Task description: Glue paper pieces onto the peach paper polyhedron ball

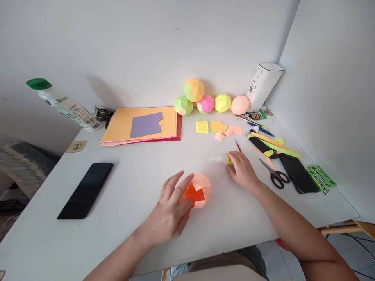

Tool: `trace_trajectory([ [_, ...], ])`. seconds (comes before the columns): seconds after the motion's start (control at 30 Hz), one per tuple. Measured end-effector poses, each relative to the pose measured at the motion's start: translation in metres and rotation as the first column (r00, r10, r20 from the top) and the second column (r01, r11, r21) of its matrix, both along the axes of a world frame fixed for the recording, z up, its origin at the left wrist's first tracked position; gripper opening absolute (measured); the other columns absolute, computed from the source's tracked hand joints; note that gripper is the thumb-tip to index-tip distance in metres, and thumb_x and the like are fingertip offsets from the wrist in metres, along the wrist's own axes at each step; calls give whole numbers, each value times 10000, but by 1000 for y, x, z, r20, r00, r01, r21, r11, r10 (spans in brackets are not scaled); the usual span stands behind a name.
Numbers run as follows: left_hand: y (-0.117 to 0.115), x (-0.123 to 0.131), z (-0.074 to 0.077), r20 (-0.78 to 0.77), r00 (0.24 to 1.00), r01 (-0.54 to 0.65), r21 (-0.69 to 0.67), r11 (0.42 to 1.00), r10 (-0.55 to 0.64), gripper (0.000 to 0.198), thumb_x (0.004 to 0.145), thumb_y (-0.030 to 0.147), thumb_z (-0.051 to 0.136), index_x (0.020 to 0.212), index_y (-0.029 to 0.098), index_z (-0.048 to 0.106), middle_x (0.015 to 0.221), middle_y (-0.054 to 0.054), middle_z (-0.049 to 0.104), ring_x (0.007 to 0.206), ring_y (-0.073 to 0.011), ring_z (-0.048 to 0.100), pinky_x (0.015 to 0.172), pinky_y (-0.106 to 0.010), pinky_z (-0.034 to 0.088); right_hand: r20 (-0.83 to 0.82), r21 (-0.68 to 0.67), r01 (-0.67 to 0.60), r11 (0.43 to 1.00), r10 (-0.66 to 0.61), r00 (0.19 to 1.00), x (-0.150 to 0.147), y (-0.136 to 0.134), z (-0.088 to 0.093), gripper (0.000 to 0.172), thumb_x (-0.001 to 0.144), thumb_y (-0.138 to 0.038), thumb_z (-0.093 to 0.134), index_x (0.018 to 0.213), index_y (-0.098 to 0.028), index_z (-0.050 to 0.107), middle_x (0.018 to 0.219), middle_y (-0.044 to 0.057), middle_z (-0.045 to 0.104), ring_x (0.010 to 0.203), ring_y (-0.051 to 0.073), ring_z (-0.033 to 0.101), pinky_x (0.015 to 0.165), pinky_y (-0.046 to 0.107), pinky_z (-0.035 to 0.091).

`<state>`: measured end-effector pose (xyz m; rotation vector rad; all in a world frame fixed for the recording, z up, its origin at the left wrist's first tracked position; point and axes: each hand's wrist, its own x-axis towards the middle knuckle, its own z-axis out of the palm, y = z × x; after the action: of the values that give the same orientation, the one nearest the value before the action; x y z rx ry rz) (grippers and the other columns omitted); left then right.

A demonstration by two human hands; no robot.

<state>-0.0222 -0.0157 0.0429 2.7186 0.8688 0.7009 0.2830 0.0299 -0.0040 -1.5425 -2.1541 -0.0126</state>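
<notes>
A peach paper ball (205,187) with an open gap, bright orange inside, sits at the front middle of the table. My left hand (170,207) grips it from the left, the thumb at the edge of the gap and the other fingers raised over its top. Farther right, my right hand (243,169) is wrapped round a small glue bottle (223,159) lying on its side, its white nozzle pointing left. Just behind that hand a thin red pen-like stick (238,146) lies on the table. Black-handled scissors (277,176) rest to its right.
Several finished paper balls (222,103) line the wall, one stacked on two others. Paper scraps (218,127) lie before them. A paper stack (117,123), a bottle (70,109) and a black phone (86,191) are leftward. At right are a cutter (262,146) and a black case (297,173).
</notes>
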Motion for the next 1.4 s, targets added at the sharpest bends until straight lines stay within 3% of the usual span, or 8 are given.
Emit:
trace_trajectory([
  [0.2, -2, 4, -8, 119, 987, -103, -40, 994, 107, 191, 878, 18, 470, 873, 190, 553, 1434, -153, 386, 1137, -305, 447, 835, -474, 513, -84, 9, 19, 1000, -18, 996, -3, 1, 4, 262, 875, -169, 505, 1131, -187, 558, 1014, 141, 673, 932, 331, 627, 788, 500, 529],
  [0.37, -13, 19, -12, 226, 925, -302, -49, 952, 305, 159, 881, 54, 509, 892, 202, 564, 1309, -141, 482, 905, -223, 474, 751, -418, 504, -280, 50, 86, 995, -68, 958, -15, -18, 28, 276, 909, -283, 527, 1174, -218, 488, 1025, 101, 646, 875, 241, 634, 741, 370, 540],
  [0.47, -17, 27, -14, 225, 912, -374, 114, 920, 343, 129, 843, 74, 564, 825, 202, 563, 1330, -136, 487, 1091, -315, 469, 864, -507, 443, -612, -47, 16, 999, -42, 789, -25, -37, 43, 289, 881, -366, 598, 1118, -225, 513, 932, 58, 626, 773, 191, 614, 669, 311, 525],
  [0.57, -16, 28, -16, 186, 931, -357, 284, 890, 314, 160, 798, 74, 597, 724, 203, 540, 1339, -94, 519, 1267, -372, 394, 1008, -562, 308, -773, -119, -132, 984, -8, 635, -33, -52, 52, 304, 856, -402, 642, 1067, -233, 504, 842, 21, 587, 659, 155, 576, 585, 282, 488],
  [0.67, -11, 27, -19, 189, 936, -339, 263, 903, 297, 164, 793, 65, 586, 705, 200, 559, 1274, -91, 567, 1262, -355, 439, 1039, -547, 288, -849, -71, -270, 960, 84, 521, -39, -58, 55, 290, 847, -396, 659, 1036, -243, 500, 803, 6, 542, 633, 145, 530, 550, 274, 448],
  [0.77, -5, 26, -21, 261, 914, -355, 147, 923, 310, 152, 814, 71, 560, 730, 193, 596, 1188, -114, 572, 1187, -342, 486, 967, -535, 385, -869, 15, -328, 945, 175, 464, -44, -60, 56, 230, 865, -370, 634, 1016, -238, 520, 764, 4, 495, 654, 155, 500, 547, 280, 431],
  [1.0, -7, 30, -15, 299, 864, -404, -68, 912, 405, 169, 872, 70, 529, 764, 184, 592, 1381, -124, 424, 1219, -349, 388, 941, -571, 434, -801, 151, -394, 907, 346, 488, -61, -70, 60, 182, 842, -278, 609, 996, -240, 519, 702, -6, 459, 578, 154, 479, 493, 294, 444],
  [1.4, -16, 36, -16, 313, 866, -355, -166, 920, 390, 172, 895, 43, 494, 818, 174, 575, 1478, -124, 327, 1302, -345, 326, 993, -568, 416, -455, 311, -381, 871, 488, 745, -75, -79, 60, 310, 775, -178, 602, 1047, -266, 485, 596, -48, 423, 407, 122, 354, 370, 283, 379],
])
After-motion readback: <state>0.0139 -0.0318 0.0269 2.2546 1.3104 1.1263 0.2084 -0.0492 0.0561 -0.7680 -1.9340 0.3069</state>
